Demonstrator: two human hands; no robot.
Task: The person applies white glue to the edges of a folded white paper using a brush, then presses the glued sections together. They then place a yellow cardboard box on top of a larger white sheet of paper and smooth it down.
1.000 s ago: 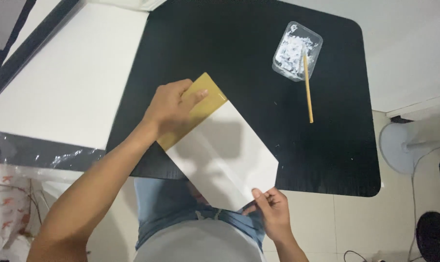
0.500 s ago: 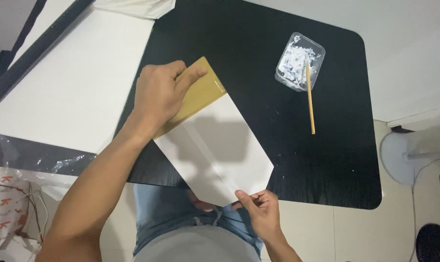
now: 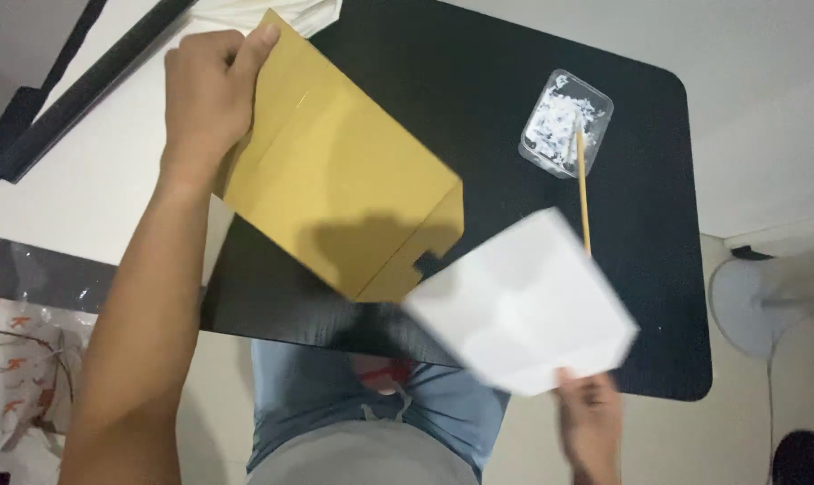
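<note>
**Holding two sheets apart over the black table**

Head view: gripping the brown envelope [image 3: 335, 193] at its far left corner, the left hand [image 3: 205, 94] is closed around the edge, thumb on the upper face and fingers curled under. The envelope is lifted off the black table [image 3: 515, 117] and slopes down from that corner toward the near right, so its long axis runs diagonally from far left to near right. Its open flap end, with a small notch, sits at the near right end, just beside the white sheet.

The right hand [image 3: 591, 418] is low at the near edge of the picture, pinching the near corner of the white folded paper [image 3: 524, 314], fingers shut on it. The paper is blurred and spreads up and to the left from the hand, its far left corner close to the envelope's open end but apart from it.

Well apart, at the far right of the table, a clear plastic tray [image 3: 566, 121] of white bits stands with a thin wooden stick [image 3: 583, 193] leaning from it toward the near side.
</note>
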